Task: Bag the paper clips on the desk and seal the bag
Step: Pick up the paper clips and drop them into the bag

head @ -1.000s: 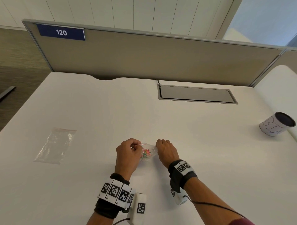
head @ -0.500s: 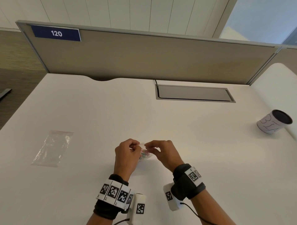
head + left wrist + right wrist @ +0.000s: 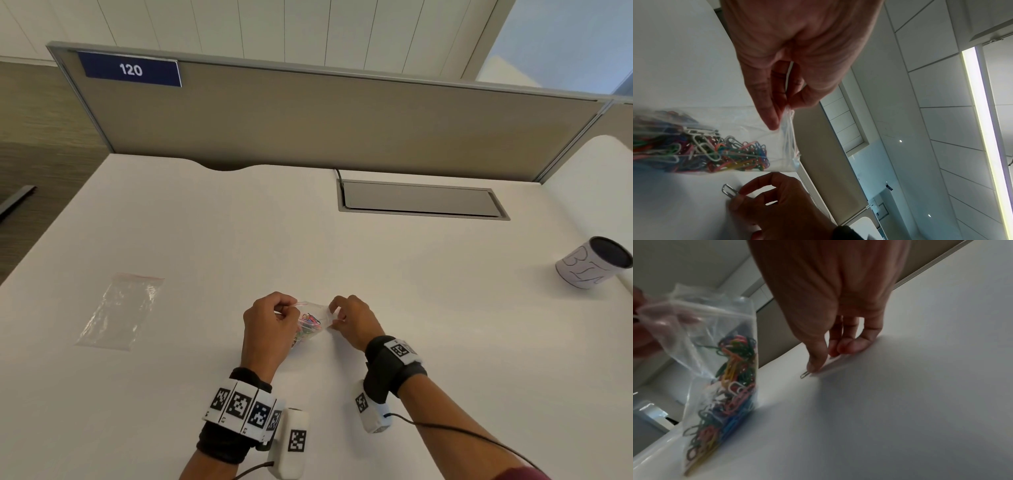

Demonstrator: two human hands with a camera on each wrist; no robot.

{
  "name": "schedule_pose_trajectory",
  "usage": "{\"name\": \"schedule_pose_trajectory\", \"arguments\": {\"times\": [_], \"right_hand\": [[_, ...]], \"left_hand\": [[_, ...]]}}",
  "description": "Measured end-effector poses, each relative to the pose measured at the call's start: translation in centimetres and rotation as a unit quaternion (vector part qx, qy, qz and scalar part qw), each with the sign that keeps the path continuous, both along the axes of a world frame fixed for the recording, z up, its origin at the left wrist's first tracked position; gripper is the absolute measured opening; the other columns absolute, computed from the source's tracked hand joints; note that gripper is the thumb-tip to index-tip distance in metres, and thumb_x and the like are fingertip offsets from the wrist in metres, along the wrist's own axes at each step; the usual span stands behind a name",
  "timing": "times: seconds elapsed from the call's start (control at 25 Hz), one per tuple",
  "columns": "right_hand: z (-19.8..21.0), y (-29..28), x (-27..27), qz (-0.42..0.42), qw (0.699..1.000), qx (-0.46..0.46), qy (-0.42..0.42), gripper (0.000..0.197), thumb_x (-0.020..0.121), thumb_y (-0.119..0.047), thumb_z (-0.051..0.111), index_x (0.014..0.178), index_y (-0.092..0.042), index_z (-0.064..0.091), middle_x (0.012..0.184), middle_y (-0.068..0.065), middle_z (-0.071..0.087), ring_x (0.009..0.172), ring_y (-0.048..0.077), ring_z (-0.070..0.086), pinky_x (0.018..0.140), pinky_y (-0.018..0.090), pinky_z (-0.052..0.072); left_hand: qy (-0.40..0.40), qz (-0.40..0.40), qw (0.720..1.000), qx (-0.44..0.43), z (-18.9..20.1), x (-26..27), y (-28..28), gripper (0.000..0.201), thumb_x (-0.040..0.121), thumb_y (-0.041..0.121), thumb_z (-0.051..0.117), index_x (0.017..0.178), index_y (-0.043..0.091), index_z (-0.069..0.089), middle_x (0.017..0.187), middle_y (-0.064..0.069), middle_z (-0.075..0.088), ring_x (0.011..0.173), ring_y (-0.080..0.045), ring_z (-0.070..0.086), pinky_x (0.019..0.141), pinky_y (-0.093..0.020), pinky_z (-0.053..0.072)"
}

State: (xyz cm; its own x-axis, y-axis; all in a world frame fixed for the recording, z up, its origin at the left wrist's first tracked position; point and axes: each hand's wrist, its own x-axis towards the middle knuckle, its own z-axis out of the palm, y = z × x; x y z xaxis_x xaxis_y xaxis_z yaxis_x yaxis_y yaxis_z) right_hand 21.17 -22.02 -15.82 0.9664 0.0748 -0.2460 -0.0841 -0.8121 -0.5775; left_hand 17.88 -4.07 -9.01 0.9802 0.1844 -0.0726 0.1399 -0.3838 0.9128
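Observation:
A small clear zip bag (image 3: pixel 312 324) full of coloured paper clips (image 3: pixel 719 154) stands on the white desk (image 3: pixel 445 342), its mouth up. My left hand (image 3: pixel 291 310) pinches the top rim of the bag (image 3: pixel 786 107) between thumb and forefinger and holds it upright. Just right of the bag, my right hand (image 3: pixel 334 320) is down at the desk surface. Its thumb and forefinger pinch one end of a silver paper clip (image 3: pixel 728 192) that lies flat there, also seen as the silver paper clip (image 3: pixel 804 374) under the fingertips (image 3: pixel 813 366).
A second, empty clear bag (image 3: pixel 118 311) lies flat on the desk to the left. A white cup (image 3: pixel 592 262) with a dark inside stands at the far right edge. A grey cable hatch (image 3: pixel 421 200) and a partition (image 3: pixel 308 120) are at the back.
Half a second ago my right hand was up at the bag's mouth. It has moved right and down to the desk and pinches a silver clip. The left hand keeps its hold.

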Motion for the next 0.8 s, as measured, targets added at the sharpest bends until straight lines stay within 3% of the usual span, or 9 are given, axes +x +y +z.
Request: {"name": "schedule_pose_trajectory", "arguments": {"times": [0.12, 0.2, 0.28, 0.4, 0.52, 0.6, 0.72, 0.8], "right_hand": [[0.2, 0.6, 0.5, 0.012, 0.999, -0.018, 0.024, 0.01, 0.082, -0.008, 0.068, 0.079, -0.014, 0.06, 0.093, 0.009, 0.049, 0.081, 0.02, 0.046, 0.071, 0.024, 0.036], [0.2, 0.5, 0.5, 0.015, 0.998, -0.024, 0.047, 0.034, 0.082, -0.003, 0.064, 0.063, -0.023, 0.045, 0.092, 0.008, 0.048, 0.082, 0.021, 0.045, 0.066, 0.022, 0.035], [0.6, 0.1, 0.1, -0.015, 0.999, 0.016, 0.037, 0.026, 0.083, -0.001, 0.062, 0.068, -0.017, 0.048, 0.089, 0.011, 0.057, 0.079, 0.021, 0.049, 0.062, 0.02, 0.038], [2.5, -1.1, -1.5, -0.116, 0.978, 0.174, -0.023, 0.012, 0.081, -0.003, 0.067, 0.076, -0.01, 0.058, 0.073, 0.007, 0.064, 0.065, 0.018, 0.058, 0.059, 0.021, 0.048], [5.9, -1.6, -2.6, -0.1, 0.958, 0.256, -0.078, 0.007, 0.081, -0.006, 0.069, 0.078, -0.011, 0.066, 0.072, 0.004, 0.068, 0.062, 0.011, 0.06, 0.058, 0.021, 0.051], [7.8, -0.9, -2.7, -0.041, 0.968, 0.234, -0.075, 0.005, 0.083, -0.008, 0.068, 0.081, -0.014, 0.068, 0.074, -0.001, 0.07, 0.065, 0.007, 0.062, 0.06, 0.017, 0.051], [8.8, 0.6, -2.5, 0.04, 0.989, 0.126, -0.074, 0.01, 0.088, -0.012, 0.063, 0.094, -0.013, 0.072, 0.086, 0.001, 0.075, 0.073, 0.007, 0.063, 0.066, 0.005, 0.046], [9.1, 1.1, -2.8, 0.03, 0.989, 0.104, -0.097, 0.013, 0.089, -0.02, 0.063, 0.097, -0.015, 0.073, 0.093, 0.0, 0.075, 0.078, 0.006, 0.062, 0.066, 0.004, 0.043]], "left_hand": [[0.0, -0.001, 1.0, 0.001, 0.0, -0.1, 0.0, 0.013, 0.083, 0.003, 0.06, 0.09, 0.006, 0.071, 0.084, -0.004, 0.07, 0.079, -0.02, 0.069, 0.068, -0.033, 0.061], [0.003, -0.001, 1.0, 0.001, 0.1, -0.2, 0.0, 0.013, 0.083, 0.003, 0.06, 0.09, 0.006, 0.071, 0.083, -0.004, 0.069, 0.077, -0.02, 0.07, 0.064, -0.028, 0.059], [0.005, -0.001, 1.0, -0.004, 0.1, -0.1, 0.1, 0.014, 0.083, 0.003, 0.06, 0.089, 0.006, 0.071, 0.081, -0.003, 0.069, 0.076, -0.022, 0.071, 0.065, -0.031, 0.06], [0.011, 0.0, 1.0, -0.005, 0.1, 0.1, 0.2, 0.014, 0.083, 0.003, 0.059, 0.09, 0.006, 0.071, 0.083, -0.005, 0.069, 0.077, -0.024, 0.071, 0.066, -0.032, 0.06], [0.013, -0.006, 1.0, 0.002, 0.0, 0.1, 0.1, 0.013, 0.083, 0.003, 0.06, 0.091, 0.006, 0.071, 0.086, -0.006, 0.07, 0.079, -0.022, 0.07, 0.064, -0.027, 0.058], [0.016, -0.007, 1.0, 0.002, 0.1, 0.1, -0.1, 0.013, 0.084, 0.004, 0.06, 0.091, 0.007, 0.071, 0.087, -0.005, 0.071, 0.08, -0.021, 0.07, 0.063, -0.025, 0.059], [0.023, -0.012, 1.0, 0.014, 0.2, 0.1, -0.4, 0.012, 0.084, 0.005, 0.061, 0.092, 0.006, 0.07, 0.089, -0.003, 0.069, 0.079, -0.016, 0.067, 0.054, -0.011, 0.051], [0.018, -0.012, 1.0, 0.013, 0.4, 0.1, -0.3, 0.012, 0.084, 0.005, 0.061, 0.092, 0.006, 0.07, 0.089, -0.003, 0.069, 0.08, -0.017, 0.066, 0.056, -0.013, 0.05]]}}
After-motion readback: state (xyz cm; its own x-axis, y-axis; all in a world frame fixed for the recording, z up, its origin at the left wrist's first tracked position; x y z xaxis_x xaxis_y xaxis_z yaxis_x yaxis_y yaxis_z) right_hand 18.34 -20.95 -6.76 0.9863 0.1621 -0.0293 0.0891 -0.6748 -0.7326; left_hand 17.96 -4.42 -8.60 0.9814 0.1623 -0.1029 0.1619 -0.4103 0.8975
